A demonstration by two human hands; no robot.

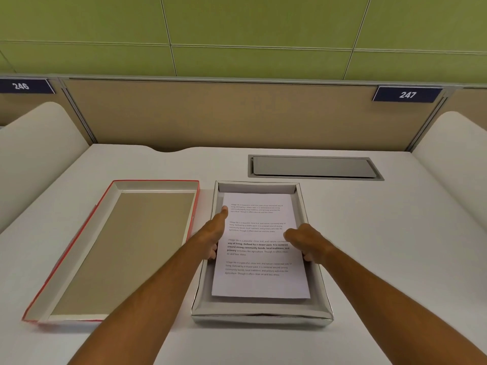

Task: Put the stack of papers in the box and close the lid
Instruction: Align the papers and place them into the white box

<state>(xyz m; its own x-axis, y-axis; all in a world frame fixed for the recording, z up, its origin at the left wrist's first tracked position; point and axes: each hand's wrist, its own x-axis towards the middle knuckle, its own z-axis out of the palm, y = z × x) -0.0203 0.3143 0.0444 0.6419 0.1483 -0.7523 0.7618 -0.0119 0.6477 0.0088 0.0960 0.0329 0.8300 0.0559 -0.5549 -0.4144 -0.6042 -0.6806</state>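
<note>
Two big pieces sat on your bench (369,233): the lid (116,248), upturned at nine o'clock of the box (259,316), looked light and stiff; take it by its long rims. The stack of papers (259,283) lay inside the box, floppy and slippery. Your left hand (213,233) and right hand (307,239) pinched its side edges; fingers underneath were hidden.

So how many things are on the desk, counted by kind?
Box: 1, silver, open
Box lid: 1, red-edged, lying upside down left of the box
Stack of papers: 1, printed, inside the box
Hands: 2, left hand and right hand, holding the stack's sides
Number signs: 2, 246 and 247
Total: 7
</note>
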